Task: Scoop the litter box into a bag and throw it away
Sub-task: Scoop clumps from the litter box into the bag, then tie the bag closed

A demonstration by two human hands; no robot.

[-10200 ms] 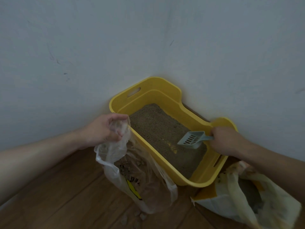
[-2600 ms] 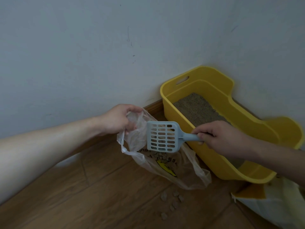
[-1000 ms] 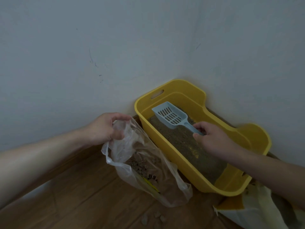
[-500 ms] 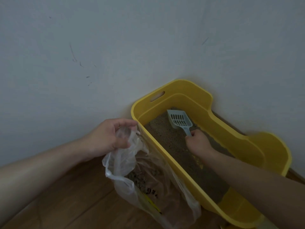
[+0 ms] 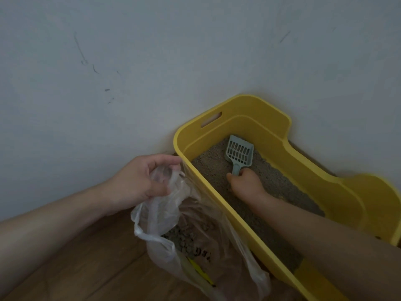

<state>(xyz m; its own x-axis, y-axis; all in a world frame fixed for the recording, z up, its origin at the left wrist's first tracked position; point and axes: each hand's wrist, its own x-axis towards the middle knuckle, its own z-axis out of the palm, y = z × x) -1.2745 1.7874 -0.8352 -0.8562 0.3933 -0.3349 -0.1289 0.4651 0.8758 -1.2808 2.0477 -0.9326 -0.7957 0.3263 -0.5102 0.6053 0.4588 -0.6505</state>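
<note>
Illegible dark print [image 5: 202, 254] on bag [image 5: 160, 213]

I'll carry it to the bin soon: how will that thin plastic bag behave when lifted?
Probably floppy: the plastic bag crumples and sags below the left hand gripping its rim. Likely bottom-heavy, since the clumps sit low inside. Its thin film may stretch if jerked.

A home, seemingly: a yellow litter box [image 5: 271, 118] sits on wood-plank flooring [image 5: 108, 279] in a corner of plain painted walls [image 5: 152, 51] (scuffed with dark marks).
</note>
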